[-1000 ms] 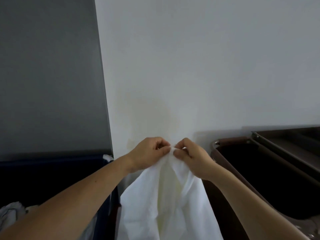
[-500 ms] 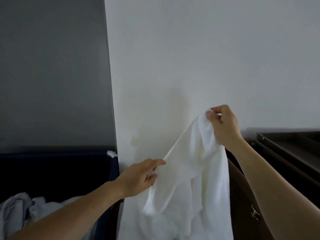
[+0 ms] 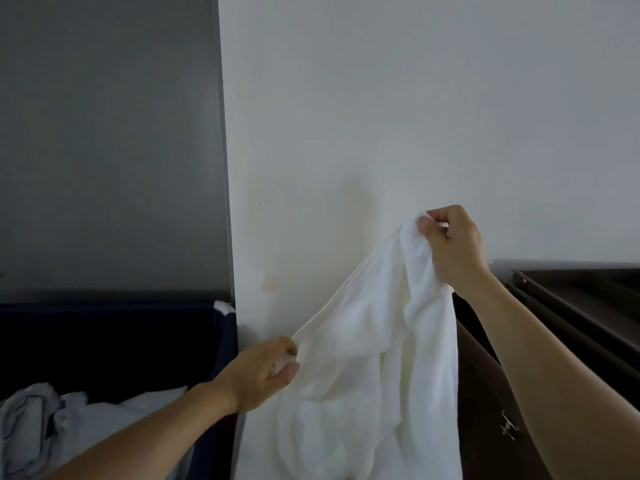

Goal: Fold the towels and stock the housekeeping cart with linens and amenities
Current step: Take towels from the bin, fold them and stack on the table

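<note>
**Towel edge stretched between two hands**

The left hand [image 3: 261, 375] is low and pinches the edge of the towel [image 3: 367, 327], with its fingers curled round the cloth. From this hand the edge runs taut, up and to the right, to the right hand [image 3: 453, 251], which pinches the top corner. The rest of the towel hangs bunched below and between the hands. I judge the left hand must come level with the right before any fold.

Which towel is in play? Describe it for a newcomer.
Before the white wall, between the navy bin and the brown cart, hangs a white towel. The right hand pinches its top, the left hand its edge; the bin's linens lie unheld.
</note>
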